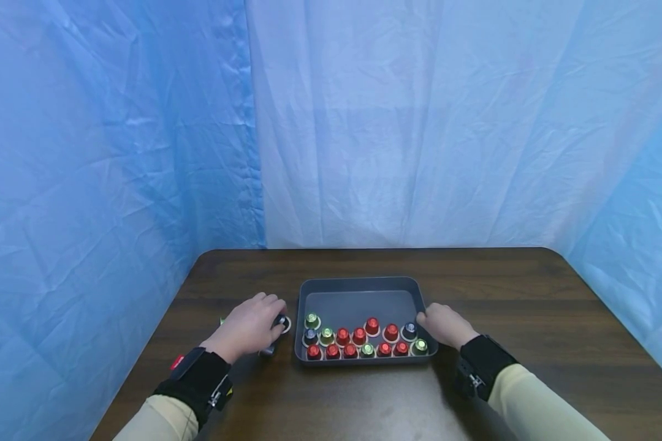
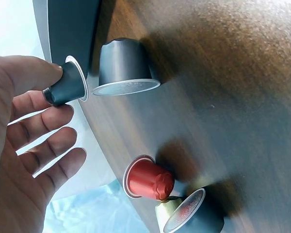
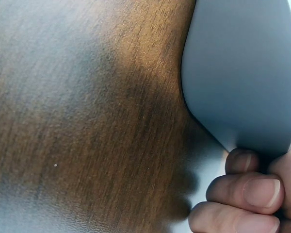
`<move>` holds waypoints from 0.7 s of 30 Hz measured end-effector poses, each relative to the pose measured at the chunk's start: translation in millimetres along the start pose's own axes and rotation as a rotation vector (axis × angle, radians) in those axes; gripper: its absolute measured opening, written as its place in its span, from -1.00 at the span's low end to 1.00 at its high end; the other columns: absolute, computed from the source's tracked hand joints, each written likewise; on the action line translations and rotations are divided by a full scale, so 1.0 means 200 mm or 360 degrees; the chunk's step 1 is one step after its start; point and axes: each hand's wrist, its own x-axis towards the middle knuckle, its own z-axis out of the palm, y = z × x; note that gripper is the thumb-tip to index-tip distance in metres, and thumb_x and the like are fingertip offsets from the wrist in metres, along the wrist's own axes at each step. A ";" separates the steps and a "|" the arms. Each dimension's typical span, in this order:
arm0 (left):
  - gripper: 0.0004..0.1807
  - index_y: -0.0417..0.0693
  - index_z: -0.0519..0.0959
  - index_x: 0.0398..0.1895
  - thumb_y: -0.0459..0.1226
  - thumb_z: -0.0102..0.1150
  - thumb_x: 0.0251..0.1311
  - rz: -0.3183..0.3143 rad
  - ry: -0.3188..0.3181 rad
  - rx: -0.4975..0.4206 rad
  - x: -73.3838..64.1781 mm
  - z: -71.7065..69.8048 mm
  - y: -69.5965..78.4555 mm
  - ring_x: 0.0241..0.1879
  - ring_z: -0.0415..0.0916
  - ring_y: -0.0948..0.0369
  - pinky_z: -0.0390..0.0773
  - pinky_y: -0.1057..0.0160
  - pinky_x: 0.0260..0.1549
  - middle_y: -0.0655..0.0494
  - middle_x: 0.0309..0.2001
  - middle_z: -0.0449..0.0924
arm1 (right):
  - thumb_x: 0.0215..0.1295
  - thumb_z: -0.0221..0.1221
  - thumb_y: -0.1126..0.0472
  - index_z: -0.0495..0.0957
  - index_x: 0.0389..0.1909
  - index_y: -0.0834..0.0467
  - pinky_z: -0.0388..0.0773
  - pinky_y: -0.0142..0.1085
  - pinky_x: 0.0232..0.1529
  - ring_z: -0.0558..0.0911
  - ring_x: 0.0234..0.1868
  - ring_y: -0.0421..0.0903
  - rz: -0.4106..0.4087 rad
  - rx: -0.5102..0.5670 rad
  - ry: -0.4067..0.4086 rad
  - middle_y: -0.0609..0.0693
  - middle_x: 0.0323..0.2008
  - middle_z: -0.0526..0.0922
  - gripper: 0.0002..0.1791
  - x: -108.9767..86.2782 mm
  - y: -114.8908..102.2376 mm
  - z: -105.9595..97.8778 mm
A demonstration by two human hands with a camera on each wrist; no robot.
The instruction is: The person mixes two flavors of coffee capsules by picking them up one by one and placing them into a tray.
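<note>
My left hand (image 1: 252, 324) is at the left side of a dark grey tray (image 1: 358, 303), pinching a dark blue coffee capsule (image 2: 68, 86) between thumb and forefinger; the other fingers stay loosely bent. Beside it, on the table, stands another dark capsule (image 2: 125, 63) with its foil lid facing the hand. At the tray's right wall, my right hand (image 1: 447, 324) grips the rim, fingers curled on the outside in the right wrist view. Red capsules (image 1: 372, 326), green capsules (image 1: 327, 335) and dark blue capsules (image 1: 410, 331) stand foil side down in rows along the tray's near half.
Under the left hand, a red capsule (image 2: 148, 179), a pale gold-green capsule (image 2: 166, 211) and a dark capsule (image 2: 200, 218) lie together on the brown wooden table (image 1: 502, 288). Blue-white sheeting (image 1: 397, 135) hangs behind the table and along both sides.
</note>
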 end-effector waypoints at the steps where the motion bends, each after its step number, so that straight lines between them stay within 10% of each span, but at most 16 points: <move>1: -0.69 0.15 0.55 -0.18 -0.05 0.34 0.00 0.0003 0.0012 0.0000 0.00 0.00 0.00 -0.31 0.31 0.29 0.48 0.25 -0.25 0.29 -0.29 0.47 | 0.35 -0.08 0.08 0.54 -0.45 0.21 0.31 -0.25 -0.52 0.44 -0.57 -0.09 -0.0002 -0.0005 0.0000 0.02 -0.61 0.44 -0.65 0.00 0.00 0.00; 21: -0.71 0.18 0.55 -0.18 -0.05 0.33 0.01 0.0025 0.0135 0.0000 0.02 -0.07 0.02 -0.33 0.30 0.31 0.43 0.30 -0.33 0.32 -0.31 0.44 | 0.35 -0.07 0.08 0.55 -0.37 0.25 0.33 -0.25 -0.50 0.45 -0.55 -0.08 0.0005 -0.0021 0.0001 0.03 -0.58 0.45 -0.66 0.00 0.00 0.00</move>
